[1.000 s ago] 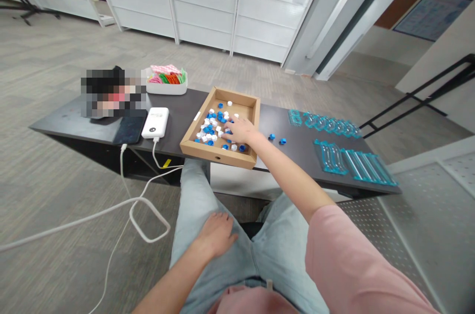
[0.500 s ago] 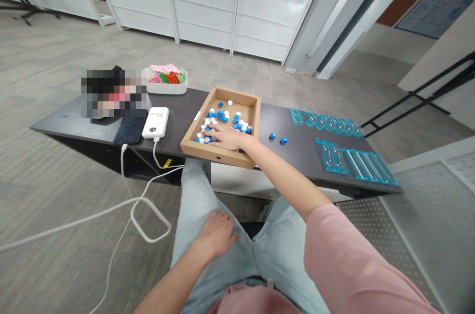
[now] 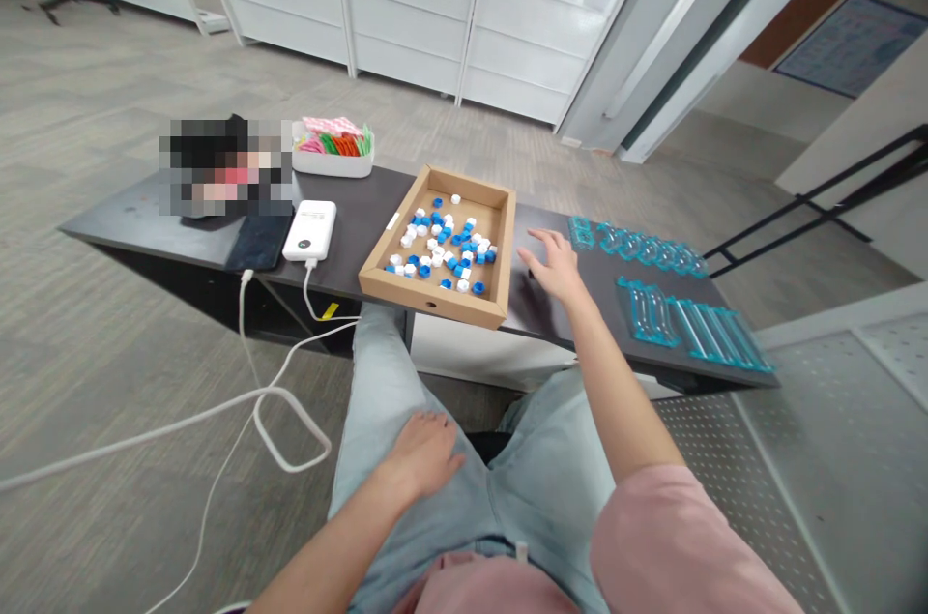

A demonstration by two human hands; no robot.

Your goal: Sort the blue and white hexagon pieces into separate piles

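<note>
My right hand [image 3: 552, 266] is over the dark tabletop just right of the cardboard tray [image 3: 427, 307], thumb and fingers apart, with nothing visible between them. The spot where two small blue pieces lay is now covered by this hand, so those pieces are hidden. In the tray, small blue and white hexagonal pieces [image 3: 437, 256] lie loosely scattered, most of them toward the near half. My left hand [image 3: 426, 454] rests flat on my left thigh, its fingers stretched out and holding nothing.
Clear teal-edged plastic parts [image 3: 652, 312] lie in rows on the table's right side, with more [image 3: 638, 244] behind. Left of the tray are a white power bank [image 3: 310, 230], a dark phone [image 3: 259, 239] and a white bin [image 3: 333, 163] of colourful strips. White cables [image 3: 290, 401] hang off the front edge.
My right hand has left the tray and moved right, over the two loose blue pieces. The pieces inside the tray lie more spread out. My left hand stays on the thigh.
</note>
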